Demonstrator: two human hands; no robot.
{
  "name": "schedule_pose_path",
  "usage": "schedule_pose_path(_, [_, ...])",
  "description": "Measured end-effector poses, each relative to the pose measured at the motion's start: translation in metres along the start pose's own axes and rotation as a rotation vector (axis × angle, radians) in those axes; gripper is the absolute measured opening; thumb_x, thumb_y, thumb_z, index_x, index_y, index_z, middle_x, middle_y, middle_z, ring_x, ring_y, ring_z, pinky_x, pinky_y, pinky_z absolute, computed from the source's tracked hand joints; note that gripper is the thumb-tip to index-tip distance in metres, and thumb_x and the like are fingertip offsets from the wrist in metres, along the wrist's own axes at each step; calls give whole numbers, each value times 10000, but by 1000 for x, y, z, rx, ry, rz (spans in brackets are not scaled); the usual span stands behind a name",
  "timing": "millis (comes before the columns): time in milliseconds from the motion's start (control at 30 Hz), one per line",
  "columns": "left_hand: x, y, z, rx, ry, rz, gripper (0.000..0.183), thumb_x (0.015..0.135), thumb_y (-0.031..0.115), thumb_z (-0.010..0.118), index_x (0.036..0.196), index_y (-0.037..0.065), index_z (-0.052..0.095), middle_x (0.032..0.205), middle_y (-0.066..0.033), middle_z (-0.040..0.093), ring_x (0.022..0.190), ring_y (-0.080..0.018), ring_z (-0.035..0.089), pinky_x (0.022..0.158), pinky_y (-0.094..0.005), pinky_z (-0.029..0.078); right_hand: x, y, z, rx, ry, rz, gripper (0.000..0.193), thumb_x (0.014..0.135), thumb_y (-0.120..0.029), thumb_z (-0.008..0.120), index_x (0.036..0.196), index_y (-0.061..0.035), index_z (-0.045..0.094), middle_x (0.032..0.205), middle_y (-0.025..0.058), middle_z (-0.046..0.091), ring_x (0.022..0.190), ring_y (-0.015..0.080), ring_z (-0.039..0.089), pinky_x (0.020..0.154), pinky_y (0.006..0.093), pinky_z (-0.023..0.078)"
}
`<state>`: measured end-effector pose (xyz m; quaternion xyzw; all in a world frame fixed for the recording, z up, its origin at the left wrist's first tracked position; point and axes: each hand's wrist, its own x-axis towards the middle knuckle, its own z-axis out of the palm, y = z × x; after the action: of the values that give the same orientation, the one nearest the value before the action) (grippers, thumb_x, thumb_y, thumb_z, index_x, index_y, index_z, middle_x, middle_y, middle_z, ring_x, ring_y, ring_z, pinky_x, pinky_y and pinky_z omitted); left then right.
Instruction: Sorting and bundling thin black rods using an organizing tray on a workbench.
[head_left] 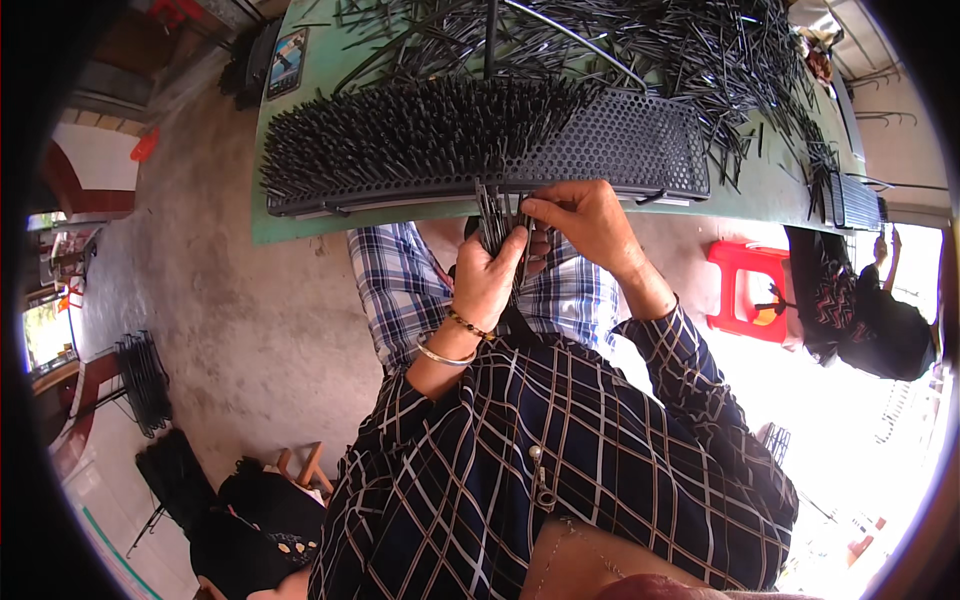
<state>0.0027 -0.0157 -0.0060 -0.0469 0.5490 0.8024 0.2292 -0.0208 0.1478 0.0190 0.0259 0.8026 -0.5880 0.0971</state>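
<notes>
Fingers curled tight, the left hand (484, 280) grips a bundle of sticks (491, 218) just in front of the panel (650, 140). The right hand (598, 228) has thumb and forefinger drawn close together at the bundle's right side; whether a stick is pinched there, I can't tell. The sticks are thin, black and slightly glossy, roughly upright, their tops uneven. The panel, black too and full of small round holes, lies along the near edge of the green worktop (780, 190); its left and middle bristle with upright sticks, while the right end shows open holes. Beyond it spreads a wide tangle of loose sticks (700, 50), densest toward the right, and what looks like a phone (286, 64) lies at the left. Below is a drab, stained floor (270, 300). Off to the right stands a red stool (730, 290), near a person in dark clothes (885, 330), with harsh daylight whitening the ground beyond.
</notes>
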Motion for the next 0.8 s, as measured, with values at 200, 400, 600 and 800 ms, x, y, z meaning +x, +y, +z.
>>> schedule_pose_path(200, [-1,0,3,127,45,21,196,956,101,511,1050,-55,584,916,-101,679,806,-163,672,740,-258,550,-4,-2,-1,9,-4,2,191,858,-140,678,889,48,693,716,67,678,649,80,616,571,226,488])
schedule_pose_path(400, [8,-25,-20,363,84,233,217,939,166,551,1037,-23,595,810,-78,696,704,-115,662,597,-238,520,-7,-6,1,-52,51,-68,205,860,-145,676,911,54,689,730,90,682,664,94,632,596,234,505])
schedule_pose_path(600, [-1,4,-1,187,-16,41,202,951,118,526,1073,-30,592,953,-80,680,809,-139,669,730,-250,550,-4,-6,-7,102,-34,56,204,866,-135,674,929,59,681,745,74,678,677,90,622,606,231,504])
schedule_pose_path(800, [-2,3,-4,-66,-13,-46,236,955,164,527,1097,-15,589,988,-98,670,861,-172,667,727,-294,573,1,-18,-16,73,149,-55,232,873,-141,677,980,64,658,826,91,687,754,104,638,685,226,518])
